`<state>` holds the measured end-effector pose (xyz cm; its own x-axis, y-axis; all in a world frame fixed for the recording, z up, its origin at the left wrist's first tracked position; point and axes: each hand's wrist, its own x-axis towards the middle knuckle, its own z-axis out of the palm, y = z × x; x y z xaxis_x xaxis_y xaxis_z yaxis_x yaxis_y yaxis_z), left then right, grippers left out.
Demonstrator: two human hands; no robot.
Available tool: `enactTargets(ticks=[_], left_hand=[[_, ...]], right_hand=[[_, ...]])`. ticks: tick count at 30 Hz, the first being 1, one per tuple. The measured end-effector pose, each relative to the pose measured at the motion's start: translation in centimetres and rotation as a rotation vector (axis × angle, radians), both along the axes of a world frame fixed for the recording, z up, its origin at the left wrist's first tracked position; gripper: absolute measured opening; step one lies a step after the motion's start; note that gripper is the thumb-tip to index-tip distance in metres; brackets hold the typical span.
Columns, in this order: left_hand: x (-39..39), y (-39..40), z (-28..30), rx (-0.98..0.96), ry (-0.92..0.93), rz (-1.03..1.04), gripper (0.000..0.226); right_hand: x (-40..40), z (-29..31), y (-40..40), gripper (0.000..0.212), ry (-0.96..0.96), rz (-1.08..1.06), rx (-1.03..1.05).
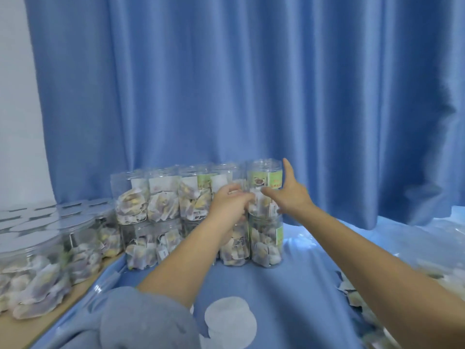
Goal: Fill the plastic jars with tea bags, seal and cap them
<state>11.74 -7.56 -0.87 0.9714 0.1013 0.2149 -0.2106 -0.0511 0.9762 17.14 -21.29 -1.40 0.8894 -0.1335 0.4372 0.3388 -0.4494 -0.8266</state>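
Jars (198,212) stand filled mid-frame (uncapped, seemingly); your left hand (232,201) curls on one, right hand (289,191) spread against the end jar (265,187). Sealing remains.

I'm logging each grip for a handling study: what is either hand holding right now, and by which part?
The right hand rests open against the side of the top right jar in the stack. The left hand touches the jars beside it; whether it grips one cannot be told.
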Motion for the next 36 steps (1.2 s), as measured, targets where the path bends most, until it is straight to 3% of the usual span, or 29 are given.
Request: enactTargets(ticks=[3, 5, 7, 10, 12, 17, 20, 23, 31, 36], left_hand=[[1.9, 1.3, -0.4, -0.016, -0.079, -0.009, 0.049], [2.7, 2.0, -1.0, -0.007, -0.130, 0.004, 0.055], [3.1, 2.4, -1.5, -0.026, -0.137, 0.007, 0.057], [3.3, 2.5, -2.0, -0.038, -0.106, -0.004, 0.061], [3.0, 2.3, -2.1, -0.003, -0.092, -0.015, 0.072], [1.3, 1.1, -1.5, 0.162, -0.097, -0.028, 0.091], [-0.6, -0.1, -1.5, 0.361, -0.067, -0.073, 0.111], [-3.5, -1.3, -2.3, 0.523, -0.027, -0.097, 0.127], [-14.6, -3.8, -12.4, 0.273, -0.008, -0.012, 0.120], [-17.1, -3.5, -16.2, 0.083, -0.060, -0.024, 0.086]], right_hand=[[4.0, 0.7, 0.5, 0.093, 0.014, -0.115, -0.046], [5.7, 0.8, 0.3, 0.085, 0.050, -0.172, -0.198], [6.5, 1.0, -0.1, 0.068, 0.075, -0.197, -0.321], [5.9, 0.5, -0.7, 0.034, 0.024, -0.184, -0.294], [4.9, -0.6, -1.1, 0.026, -0.095, -0.196, -0.262], [-0.1, 0.1, -2.8, 0.023, -0.357, -0.133, -0.166], [-3.9, 0.9, -3.6, 0.027, -0.370, -0.036, -0.232], [-8.1, 0.4, -4.1, 0.028, -0.263, 0.047, -0.237], [-19.1, -11.1, -2.6, 0.039, -0.166, 0.159, 0.016], [-21.1, -15.4, -1.9, 0.056, -0.283, 0.201, -0.035]])
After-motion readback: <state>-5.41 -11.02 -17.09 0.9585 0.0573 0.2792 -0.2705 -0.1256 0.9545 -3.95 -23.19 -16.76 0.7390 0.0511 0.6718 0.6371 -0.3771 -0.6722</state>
